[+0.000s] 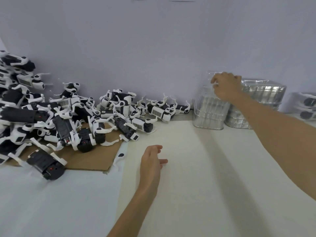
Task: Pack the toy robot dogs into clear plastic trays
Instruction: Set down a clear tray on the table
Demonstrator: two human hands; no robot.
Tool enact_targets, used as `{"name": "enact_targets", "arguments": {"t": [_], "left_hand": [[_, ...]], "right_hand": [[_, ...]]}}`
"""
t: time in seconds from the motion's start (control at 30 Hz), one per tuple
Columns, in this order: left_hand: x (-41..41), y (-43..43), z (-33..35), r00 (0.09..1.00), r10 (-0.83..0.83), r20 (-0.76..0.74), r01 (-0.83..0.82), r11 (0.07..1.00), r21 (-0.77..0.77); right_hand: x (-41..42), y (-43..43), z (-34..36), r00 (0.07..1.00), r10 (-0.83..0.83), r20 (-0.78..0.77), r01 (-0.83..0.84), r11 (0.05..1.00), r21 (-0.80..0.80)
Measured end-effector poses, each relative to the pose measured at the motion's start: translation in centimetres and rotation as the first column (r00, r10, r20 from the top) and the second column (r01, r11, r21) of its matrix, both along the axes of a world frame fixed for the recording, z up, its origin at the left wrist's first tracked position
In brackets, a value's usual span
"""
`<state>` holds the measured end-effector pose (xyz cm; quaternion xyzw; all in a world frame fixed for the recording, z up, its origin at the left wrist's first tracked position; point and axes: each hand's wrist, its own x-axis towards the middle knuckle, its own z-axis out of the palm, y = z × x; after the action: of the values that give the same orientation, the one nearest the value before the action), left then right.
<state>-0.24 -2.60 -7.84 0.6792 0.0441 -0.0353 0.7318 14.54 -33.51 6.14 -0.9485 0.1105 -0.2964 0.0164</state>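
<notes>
the right hand [225, 86] is gripping the top clear tray [204, 89] of a stack [209, 113]; the left hand [151, 161] is hovering over the counter [196, 168], fingers released, near piled robot dogs [68, 117].

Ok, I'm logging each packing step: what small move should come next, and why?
Probably lift the top clear tray off its stack and set it on the table in front. The right hand pinches that tray's edge, the left hand hovers open, and the toy robot dogs lie loose in a pile.
</notes>
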Motion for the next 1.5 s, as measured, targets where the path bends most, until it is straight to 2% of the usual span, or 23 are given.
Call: {"name": "enact_targets", "arguments": {"t": [0.13, 0.23, 0.33, 0.43, 0.53, 0.67, 0.8, 0.9, 1.03, 1.1, 1.17, 1.27, 1.33, 1.4, 1.5], "left_hand": [[0.2, 0.1, 0.0, 1.000, -0.005, -0.008, 0.004, 1.000, -0.028], [0.3, 0.2, 0.1, 1.000, -0.002, -0.016, 0.001, 0.998, -0.057], [0.5, 0.4, 0.2, 0.999, 0.000, -0.040, -0.006, 0.992, -0.130], [0.8, 0.7, 0.4, 0.998, 0.006, -0.067, -0.022, 0.971, -0.239], [0.9, 0.9, 0.5, 0.997, -0.035, -0.064, 0.014, 0.955, -0.296], [0.4, 0.9, 0.7, 0.991, -0.126, 0.037, 0.132, 0.957, -0.257], [0.1, 0.8, 0.0, 0.984, -0.113, 0.141, 0.138, 0.973, -0.184], [0.2, 0.9, -0.1, 0.979, -0.073, 0.191, 0.111, 0.974, -0.196], [0.2, 0.7, 0.4, 0.955, -0.093, 0.282, 0.122, 0.989, -0.089], [0.1, 0.7, 0.6, 0.933, -0.140, 0.331, 0.151, 0.988, -0.009], [0.0, 0.6, 0.8, 0.906, -0.204, 0.372, 0.195, 0.979, 0.062], [-0.4, 0.6, 0.9, 0.874, -0.281, 0.396, 0.254, 0.960, 0.120], [-0.4, 0.5, 0.9, 0.858, -0.325, 0.397, 0.285, 0.945, 0.158], [-0.5, 0.4, 0.9, 0.840, -0.359, 0.406, 0.306, 0.932, 0.192], [-0.8, 0.1, 0.6, 0.836, -0.327, 0.441, 0.249, 0.942, 0.225]], "right_hand": [[-1.6, 2.0, 1.2, 0.989, 0.040, 0.143, -0.040, 0.999, -0.001], [-5.1, 5.0, 0.7, 0.965, 0.162, 0.206, -0.166, 0.986, 0.004], [-10.6, 8.3, -2.6, 0.910, 0.299, 0.287, -0.316, 0.949, 0.012], [-15.8, 10.9, -7.8, 0.859, 0.369, 0.354, -0.401, 0.916, 0.020], [-18.5, 12.4, -12.0, 0.845, 0.420, 0.330, -0.440, 0.898, -0.017], [-19.0, 14.5, -13.9, 0.845, 0.505, 0.173, -0.486, 0.862, -0.145], [-19.7, 15.6, -14.0, 0.830, 0.551, 0.091, -0.540, 0.833, -0.120], [-20.2, 15.7, -13.8, 0.796, 0.585, 0.156, -0.583, 0.810, -0.062], [-20.1, 14.7, -12.4, 0.745, 0.532, 0.403, -0.575, 0.818, -0.016], [-20.1, 13.7, -11.6, 0.732, 0.498, 0.466, -0.547, 0.836, -0.034], [-20.0, 12.7, -11.1, 0.766, 0.471, 0.437, -0.497, 0.865, -0.061], [-19.9, 11.8, -11.2, 0.860, 0.441, 0.258, -0.443, 0.895, -0.054], [-19.8, 11.6, -11.3, 0.891, 0.418, 0.179, -0.422, 0.906, -0.017], [-19.7, 11.5, -11.2, 0.899, 0.391, 0.196, -0.397, 0.918, -0.007], [-19.7, 11.3, -11.1, 0.918, 0.298, 0.262, -0.324, 0.944, 0.059]]}}
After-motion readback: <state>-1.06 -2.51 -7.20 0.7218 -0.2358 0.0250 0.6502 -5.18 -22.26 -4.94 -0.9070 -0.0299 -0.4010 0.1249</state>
